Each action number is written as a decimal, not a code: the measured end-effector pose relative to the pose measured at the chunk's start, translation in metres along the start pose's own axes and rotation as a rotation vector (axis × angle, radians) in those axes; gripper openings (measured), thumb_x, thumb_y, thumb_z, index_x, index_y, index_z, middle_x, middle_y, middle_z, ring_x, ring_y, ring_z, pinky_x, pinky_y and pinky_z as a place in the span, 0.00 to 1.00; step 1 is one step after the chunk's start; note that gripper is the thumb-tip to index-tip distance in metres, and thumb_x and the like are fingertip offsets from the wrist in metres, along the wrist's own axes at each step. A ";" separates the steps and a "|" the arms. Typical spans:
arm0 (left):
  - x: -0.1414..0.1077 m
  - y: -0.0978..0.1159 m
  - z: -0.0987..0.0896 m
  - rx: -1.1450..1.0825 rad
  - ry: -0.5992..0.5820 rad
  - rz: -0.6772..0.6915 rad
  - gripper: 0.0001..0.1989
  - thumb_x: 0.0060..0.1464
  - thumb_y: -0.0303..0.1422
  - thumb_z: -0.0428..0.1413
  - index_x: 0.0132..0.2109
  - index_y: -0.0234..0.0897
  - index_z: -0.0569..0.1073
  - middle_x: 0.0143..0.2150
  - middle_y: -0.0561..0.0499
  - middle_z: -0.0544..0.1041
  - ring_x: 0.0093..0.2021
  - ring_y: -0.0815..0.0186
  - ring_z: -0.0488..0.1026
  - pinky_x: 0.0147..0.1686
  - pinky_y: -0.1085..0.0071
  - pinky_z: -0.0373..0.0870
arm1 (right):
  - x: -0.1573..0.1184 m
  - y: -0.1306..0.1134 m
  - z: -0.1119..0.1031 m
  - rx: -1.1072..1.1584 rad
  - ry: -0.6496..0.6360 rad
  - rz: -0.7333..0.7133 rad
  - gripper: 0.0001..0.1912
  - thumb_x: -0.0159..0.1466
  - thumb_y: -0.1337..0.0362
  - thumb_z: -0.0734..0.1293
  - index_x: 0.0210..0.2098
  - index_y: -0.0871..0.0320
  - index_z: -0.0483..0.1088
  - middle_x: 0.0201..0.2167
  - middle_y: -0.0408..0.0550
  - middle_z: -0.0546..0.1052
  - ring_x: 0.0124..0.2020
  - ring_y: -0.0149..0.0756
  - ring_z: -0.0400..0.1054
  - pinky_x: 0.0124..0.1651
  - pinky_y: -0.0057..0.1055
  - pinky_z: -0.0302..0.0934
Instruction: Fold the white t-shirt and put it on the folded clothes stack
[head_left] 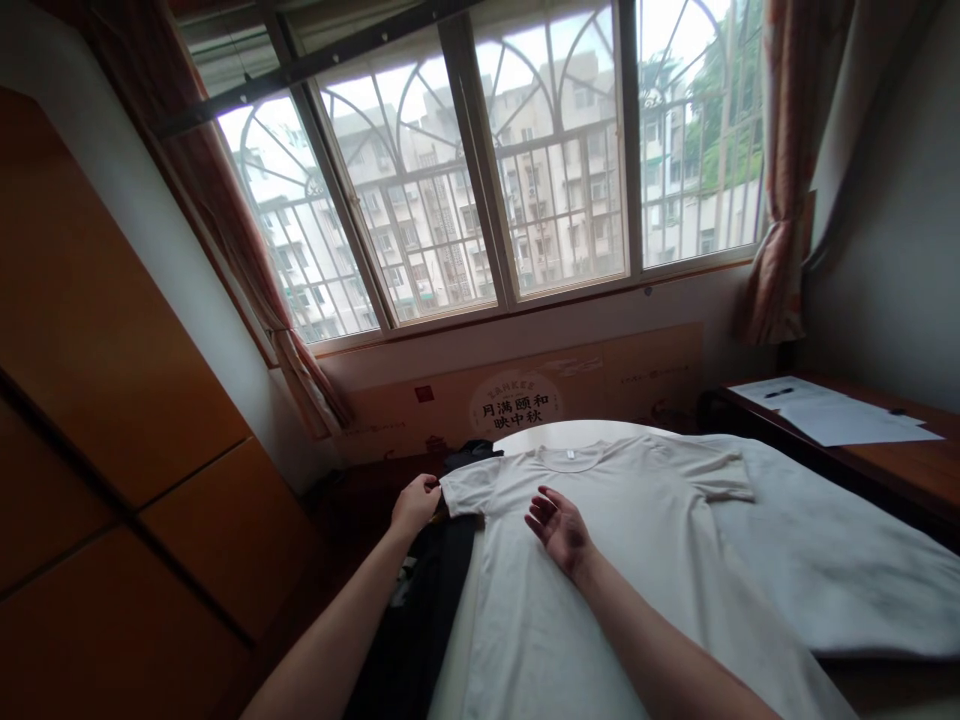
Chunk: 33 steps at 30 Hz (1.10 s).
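Observation:
A white short-sleeved T-shirt (600, 540) lies spread out on a pale, rounded surface, its neckline toward the window. My left hand (417, 503) is closed at the end of the shirt's left sleeve, pinching its edge. Over the middle of the shirt's chest, my right hand (559, 528) is open, fingers apart and palm partly turned up, with nothing in it. Dark clothing (424, 620) lies along the left side of the shirt, under my left forearm.
White bedding (847, 560) extends to the right. A wooden desk (907, 470) with white papers (840, 415) and a pen stands at the right. Orange-brown cabinets (112, 350) rise at the left. Barred windows and tied curtains (780, 260) are ahead.

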<state>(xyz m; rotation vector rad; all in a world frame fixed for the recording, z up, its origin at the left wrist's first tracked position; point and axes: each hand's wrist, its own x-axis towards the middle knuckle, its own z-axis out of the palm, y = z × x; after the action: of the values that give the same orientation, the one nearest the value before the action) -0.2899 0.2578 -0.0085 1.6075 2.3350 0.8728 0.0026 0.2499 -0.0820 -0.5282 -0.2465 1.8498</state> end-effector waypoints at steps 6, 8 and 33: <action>0.029 -0.002 0.012 -0.065 -0.084 -0.074 0.16 0.61 0.44 0.58 0.39 0.34 0.76 0.36 0.48 0.80 0.40 0.59 0.79 0.41 0.64 0.73 | 0.006 0.015 0.016 -0.046 0.041 -0.020 0.12 0.61 0.68 0.69 0.44 0.53 0.73 0.35 0.43 0.80 0.37 0.34 0.76 0.42 0.30 0.68; 0.032 -0.002 0.019 -0.109 -0.104 -0.074 0.16 0.63 0.44 0.57 0.44 0.34 0.76 0.41 0.50 0.79 0.41 0.63 0.78 0.43 0.62 0.75 | 0.020 0.021 0.027 -0.073 0.059 -0.014 0.11 0.61 0.68 0.70 0.43 0.53 0.73 0.35 0.43 0.80 0.37 0.33 0.75 0.42 0.28 0.67; 0.012 0.090 0.058 -0.505 -0.368 0.294 0.20 0.60 0.49 0.53 0.48 0.38 0.71 0.45 0.41 0.80 0.39 0.61 0.80 0.35 0.69 0.76 | 0.092 0.031 0.042 0.080 -0.122 0.159 0.28 0.70 0.45 0.53 0.40 0.58 0.75 0.35 0.54 0.82 0.37 0.46 0.77 0.44 0.42 0.70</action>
<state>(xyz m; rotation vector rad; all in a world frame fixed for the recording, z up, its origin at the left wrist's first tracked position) -0.1968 0.3118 -0.0038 1.7182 1.5056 1.0150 -0.0671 0.3296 -0.0799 -0.3897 -0.2158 2.0405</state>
